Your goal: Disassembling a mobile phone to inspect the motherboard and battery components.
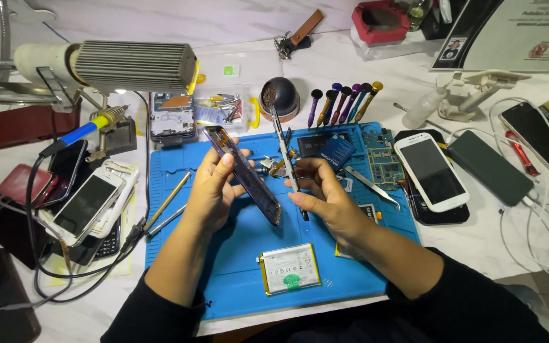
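Observation:
My left hand (pixel 211 187) grips an opened dark phone body (pixel 243 173), tilted on edge above the blue work mat (pixel 179 254). My right hand (pixel 325 197) holds a thin screwdriver (pixel 285 159) upright, its tip low beside the phone's lower end. A flat phone battery (pixel 289 269) with a green sticker lies on the mat just in front of both hands. Small parts and a green circuit board (pixel 384 159) lie on the mat beyond my right hand.
Screwdrivers with coloured handles (pixel 344 101) stand behind the mat. A white phone (pixel 431 171) and dark phones (pixel 489 166) lie at right with white cables. Several phones (pixel 87 203) pile at left under a lamp (pixel 131 65) and soldering iron (pixel 84 132). Tweezers (pixel 370 184) rest on the mat.

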